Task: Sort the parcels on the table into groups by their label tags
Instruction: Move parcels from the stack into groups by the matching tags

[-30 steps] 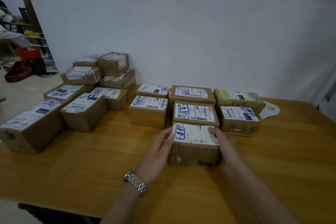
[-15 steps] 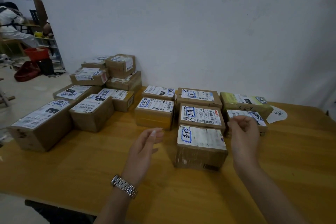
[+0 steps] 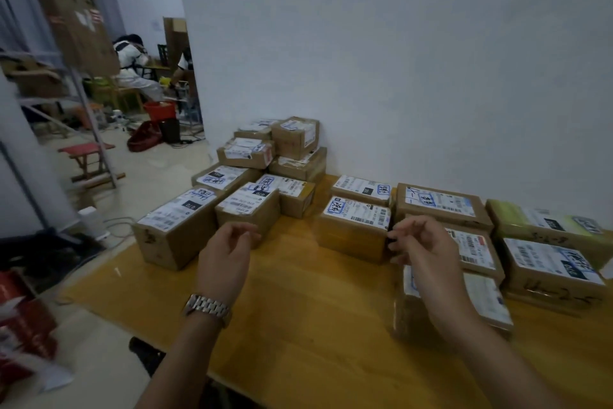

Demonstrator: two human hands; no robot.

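Now we are between parcels: our left hand (image 3: 229,249) and right hand (image 3: 423,251) hover over the desk (image 3: 315,302), fingers (image 3: 238,236) loosely curled, holding nothing. The near parcel (image 3: 487,299) lies in its column on the right, under our right forearm. Next we probably reach into the left pile (image 3: 180,219) and read a tag. A second ago both hands clasped that near parcel; our view has since swung left.

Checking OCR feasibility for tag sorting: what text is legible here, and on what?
"OTO": black tag on long left parcel.
"OTO": similar tag on shorter parcel beside it.
Blue-boxed handwriting, barcodes, fine print: too blurred.
Marker digits on far-right parcel front: unreadable.
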